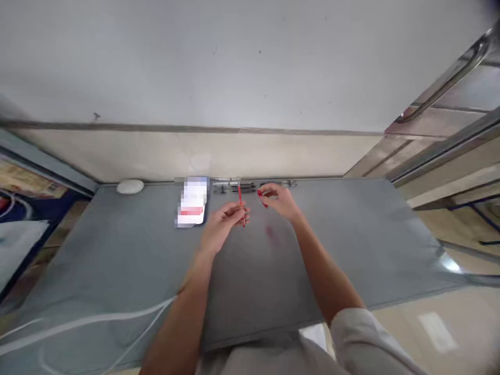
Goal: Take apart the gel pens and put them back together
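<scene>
My left hand (224, 224) pinches a thin red pen (240, 200) between thumb and fingers. The pen stands nearly upright in the view, with a pale tip at its far end. Level with it on the right, my right hand (278, 199) is closed on a short red piece that looks like a pen cap (259, 193); the fingers hide part of it. The two red parts are apart from each other. Behind my hands, several pens (234, 185) with clear and dark parts lie along the back edge of the table, some partly covered by my right hand.
A phone (192, 202) with a lit, blurred screen lies left of my left hand. A white oval object (130, 186) sits at the table's back left. White cables (89, 320) cross the front left of the grey table (332, 229). A pale wall (250, 156) rises behind.
</scene>
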A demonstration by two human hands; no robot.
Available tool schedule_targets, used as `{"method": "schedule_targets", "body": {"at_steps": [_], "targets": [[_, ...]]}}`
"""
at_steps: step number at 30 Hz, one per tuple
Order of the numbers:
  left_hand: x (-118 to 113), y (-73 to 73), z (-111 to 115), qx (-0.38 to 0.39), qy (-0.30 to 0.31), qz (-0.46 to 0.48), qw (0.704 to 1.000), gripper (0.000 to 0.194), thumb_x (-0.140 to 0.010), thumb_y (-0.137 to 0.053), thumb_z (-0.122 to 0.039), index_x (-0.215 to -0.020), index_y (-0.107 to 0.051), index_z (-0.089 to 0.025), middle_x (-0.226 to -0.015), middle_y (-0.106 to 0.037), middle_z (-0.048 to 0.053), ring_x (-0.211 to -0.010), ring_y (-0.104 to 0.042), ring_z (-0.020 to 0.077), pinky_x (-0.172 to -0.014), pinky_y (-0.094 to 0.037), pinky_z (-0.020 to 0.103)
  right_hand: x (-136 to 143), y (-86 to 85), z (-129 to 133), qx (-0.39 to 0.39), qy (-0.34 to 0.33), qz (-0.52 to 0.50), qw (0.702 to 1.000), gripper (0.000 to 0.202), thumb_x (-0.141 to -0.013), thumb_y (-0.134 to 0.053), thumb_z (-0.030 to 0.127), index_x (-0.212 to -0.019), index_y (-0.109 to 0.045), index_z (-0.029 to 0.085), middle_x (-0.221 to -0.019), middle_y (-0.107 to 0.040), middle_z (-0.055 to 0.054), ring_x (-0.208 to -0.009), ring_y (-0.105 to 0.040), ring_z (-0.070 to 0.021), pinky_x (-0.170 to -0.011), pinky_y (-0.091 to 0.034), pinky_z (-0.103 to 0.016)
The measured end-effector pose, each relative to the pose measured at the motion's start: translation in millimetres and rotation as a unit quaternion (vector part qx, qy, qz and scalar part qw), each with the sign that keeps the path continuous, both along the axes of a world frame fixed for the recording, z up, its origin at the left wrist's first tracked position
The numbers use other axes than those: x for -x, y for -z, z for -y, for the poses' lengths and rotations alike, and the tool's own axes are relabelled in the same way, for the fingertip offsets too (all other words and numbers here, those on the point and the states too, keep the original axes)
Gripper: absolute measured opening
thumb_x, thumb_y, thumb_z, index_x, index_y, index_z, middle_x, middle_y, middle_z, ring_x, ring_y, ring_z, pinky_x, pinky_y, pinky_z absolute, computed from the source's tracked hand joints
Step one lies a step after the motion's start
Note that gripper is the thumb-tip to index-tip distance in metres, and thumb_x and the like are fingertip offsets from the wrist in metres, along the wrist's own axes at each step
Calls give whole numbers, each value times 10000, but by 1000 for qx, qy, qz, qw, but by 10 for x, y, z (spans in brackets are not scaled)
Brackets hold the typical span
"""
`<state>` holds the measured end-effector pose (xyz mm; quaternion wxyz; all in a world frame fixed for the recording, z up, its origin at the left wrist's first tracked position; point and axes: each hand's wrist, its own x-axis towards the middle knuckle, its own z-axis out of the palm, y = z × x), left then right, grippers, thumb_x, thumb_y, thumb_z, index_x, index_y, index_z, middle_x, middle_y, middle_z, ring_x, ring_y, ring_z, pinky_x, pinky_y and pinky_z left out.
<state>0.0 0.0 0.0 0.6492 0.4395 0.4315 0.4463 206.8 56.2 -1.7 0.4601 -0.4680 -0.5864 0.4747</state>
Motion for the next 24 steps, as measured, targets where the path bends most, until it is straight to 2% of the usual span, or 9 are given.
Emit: {"method": "schedule_targets", "body": {"at_steps": [5, 8, 13, 17, 21, 24], "targets": [[-43, -16, 57, -3, -8, 38, 999, 494, -796, -720, -278, -1252, -540, -219, -1023, -687, 67, -833, -692, 194, -789, -584, 414, -7, 70, 293, 63, -17, -205, 977, 159, -690, -725, 248, -839, -672, 231, -769, -624, 31, -586, -559, -90, -559, -510, -257], [-35, -36, 92, -9, 20, 43, 999, 493, -803, -707, -267, -1263, -534, -222, -1053, -661, 68, -851, -685, 200, -798, -584, 442, 5, 112, 410, 73, -34, -263, 961, 177, -692, -741, 230, -856, -675, 246, -787, -622, 31, -613, -563, -90, -558, -516, -248], [-14, -31, 144, -19, 22, 24, 999, 425, -809, -695, -281, -1202, -554, -205, -970, -642, 39, -822, -688, 202, -809, -577, 471, 6, 163, 466, 59, -91, -305, 946, 214, -665, -772, 214, -841, -654, 249, -803, -623, 31, -679, -603, -114, -586, -548, -271], [-10, -27, 164, -29, 29, -2, 999, 401, -822, -675, -316, -1186, -553, -199, -954, -636, 43, -815, -693, 211, -787, -578, 452, -2, 189, 466, 51, -114, -294, 948, 209, -683, -765, 203, -855, -653, 242, -805, -627, 29, -690, -627, -120, -581, -563, -273], [11, -77, 137, -62, 46, -83, 994, 416, -837, -643, -358, -1215, -541, -218, -995, -640, 54, -818, -696, 208, -743, -570, 379, 27, 162, 477, 49, -82, -290, 952, 231, -686, -763, 209, -888, -658, 251, -827, -620, 33, -665, -628, -114, -538, -567, -263], [49, -156, 78, -123, 67, -193, 971, 405, -862, -594, -375, -1244, -551, -246, -993, -659, 46, -765, -675, 166, -708, -541, 314, 83, 109, 482, 40, -22, -299, 953, 246, -678, -764, 223, -899, -660, 256, -849, -614, 31, -669, -628, -114, -527, -570, -260]]}}
